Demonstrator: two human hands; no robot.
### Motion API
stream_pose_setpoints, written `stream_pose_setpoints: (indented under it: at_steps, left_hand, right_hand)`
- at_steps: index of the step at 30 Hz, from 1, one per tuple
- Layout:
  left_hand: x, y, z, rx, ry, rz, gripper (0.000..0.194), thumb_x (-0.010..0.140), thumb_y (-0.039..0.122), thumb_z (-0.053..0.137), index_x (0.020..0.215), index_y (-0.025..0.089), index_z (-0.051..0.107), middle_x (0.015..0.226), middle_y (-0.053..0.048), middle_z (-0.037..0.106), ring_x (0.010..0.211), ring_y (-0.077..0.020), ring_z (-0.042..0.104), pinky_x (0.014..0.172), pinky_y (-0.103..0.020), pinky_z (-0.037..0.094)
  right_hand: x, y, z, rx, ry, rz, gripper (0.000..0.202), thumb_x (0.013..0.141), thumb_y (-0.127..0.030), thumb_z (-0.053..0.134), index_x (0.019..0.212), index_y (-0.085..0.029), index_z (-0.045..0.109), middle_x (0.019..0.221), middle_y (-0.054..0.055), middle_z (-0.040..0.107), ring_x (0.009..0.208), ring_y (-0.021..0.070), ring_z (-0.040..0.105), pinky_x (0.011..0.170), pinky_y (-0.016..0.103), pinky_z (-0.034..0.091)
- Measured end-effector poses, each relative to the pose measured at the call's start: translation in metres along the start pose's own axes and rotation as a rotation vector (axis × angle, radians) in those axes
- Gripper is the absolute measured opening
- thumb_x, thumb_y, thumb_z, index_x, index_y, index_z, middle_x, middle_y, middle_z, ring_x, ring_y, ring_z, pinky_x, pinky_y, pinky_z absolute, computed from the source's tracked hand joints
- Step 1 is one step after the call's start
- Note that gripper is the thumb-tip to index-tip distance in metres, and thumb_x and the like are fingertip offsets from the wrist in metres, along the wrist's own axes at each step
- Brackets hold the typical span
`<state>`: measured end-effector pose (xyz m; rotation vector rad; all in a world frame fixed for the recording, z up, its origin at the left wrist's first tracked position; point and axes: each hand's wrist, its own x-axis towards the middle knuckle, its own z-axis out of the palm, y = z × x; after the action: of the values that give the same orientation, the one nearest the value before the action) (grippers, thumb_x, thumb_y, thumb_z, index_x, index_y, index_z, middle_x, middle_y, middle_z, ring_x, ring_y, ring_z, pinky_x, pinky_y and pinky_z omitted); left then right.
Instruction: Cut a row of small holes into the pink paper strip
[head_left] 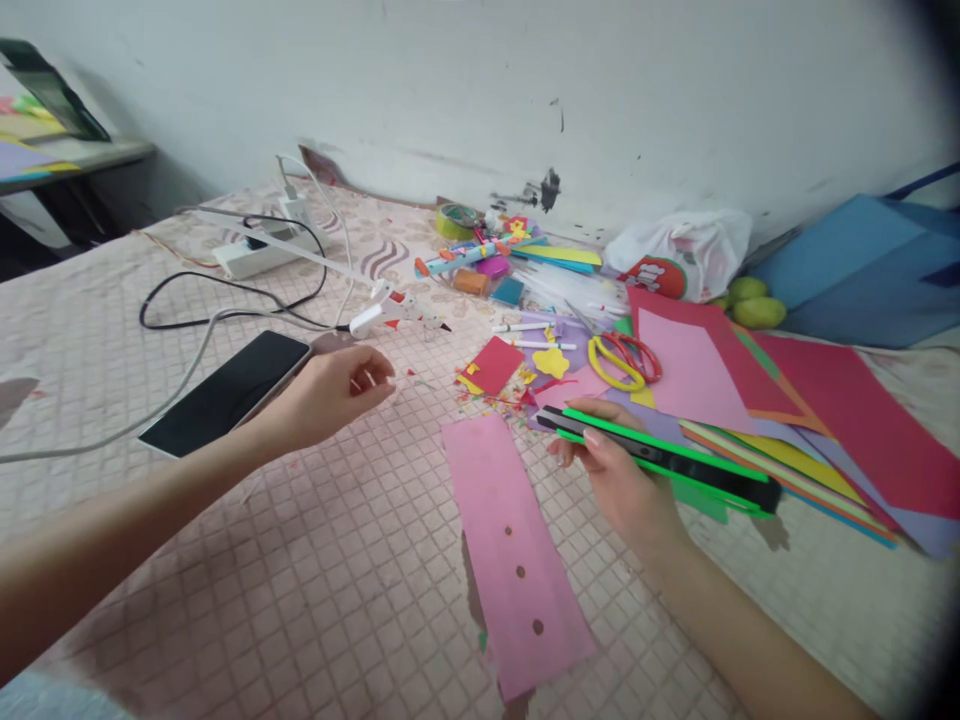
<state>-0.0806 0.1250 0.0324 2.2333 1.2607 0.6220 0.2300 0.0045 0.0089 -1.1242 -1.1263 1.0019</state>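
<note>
A green and black box cutter (667, 458) is gripped in my right hand (626, 485), its tip pointing left. Below and between the hands lies a pink paper strip (510, 560) with three small holes in its lower half. My left hand (337, 390) is raised over the cloth with its fingers loosely curled and nothing seen in them. Beside its wrist rests a black-screened phone (229, 392), and a white glue gun (386, 312) lies just beyond its fingers. Yellow and red scissors (615, 362) are behind my right hand.
Coloured paper sheets (855, 420) spread at the right, before a blue box (862, 265) and a plastic bag (686, 250). Paper scraps (495, 367) lie mid-table. Cables run from a power strip (270, 250) at the back left. A wall closes off the back.
</note>
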Motion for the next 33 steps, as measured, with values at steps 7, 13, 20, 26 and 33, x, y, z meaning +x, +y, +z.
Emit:
stream_pose_setpoints:
  at_steps: [7,13,20,26,33]
  left_hand:
    - [0.001,-0.002,0.014,0.16,-0.086,0.011,0.013,0.08,0.03,0.062,0.081,0.017,0.06,0.071,-0.001,0.061,0.062,-0.0136,0.055,0.059,-0.025,0.038]
    - [0.02,-0.001,0.023,0.233,-0.016,0.066,0.01,0.087,0.02,0.051,0.078,0.017,0.055,0.076,-0.003,0.06,0.07,-0.0152,0.055,0.065,-0.027,0.041]
    - [0.04,-0.006,0.024,0.335,-0.059,0.068,0.027,0.095,0.032,0.058,0.114,0.014,0.058,0.11,-0.008,0.062,0.096,-0.0197,0.062,0.084,-0.039,0.054]
    - [0.041,0.002,0.019,0.351,-0.108,0.112,0.018,0.094,0.028,0.057,0.104,0.014,0.063,0.104,-0.007,0.064,0.094,-0.02,0.062,0.084,-0.038,0.053]
    - [0.044,-0.008,0.017,0.334,-0.16,0.083,0.027,0.094,0.032,0.059,0.113,0.014,0.059,0.107,-0.007,0.063,0.095,-0.0196,0.063,0.083,-0.038,0.054]
  right_hand:
    - [-0.001,0.001,-0.001,0.031,-0.024,0.045,0.02,0.087,-0.031,0.061,0.106,-0.027,0.064,0.074,-0.001,0.066,0.067,0.0172,0.058,0.073,0.039,0.047]
    - [-0.003,-0.002,-0.004,0.035,-0.015,0.039,0.021,0.088,-0.032,0.06,0.108,-0.028,0.063,0.075,-0.001,0.066,0.068,0.0184,0.06,0.072,0.039,0.046]
    - [-0.004,-0.008,-0.001,0.04,-0.01,0.02,0.018,0.087,-0.028,0.059,0.103,-0.026,0.065,0.076,-0.001,0.066,0.065,0.0169,0.059,0.073,0.04,0.049]
    - [-0.005,-0.01,-0.002,0.053,0.008,0.027,0.016,0.086,-0.027,0.059,0.101,-0.026,0.066,0.075,-0.001,0.065,0.065,0.0165,0.059,0.073,0.039,0.049]
    - [-0.005,-0.01,-0.004,0.059,0.008,0.041,0.02,0.086,-0.028,0.061,0.106,-0.026,0.065,0.08,0.0,0.067,0.065,0.0162,0.057,0.069,0.037,0.047]
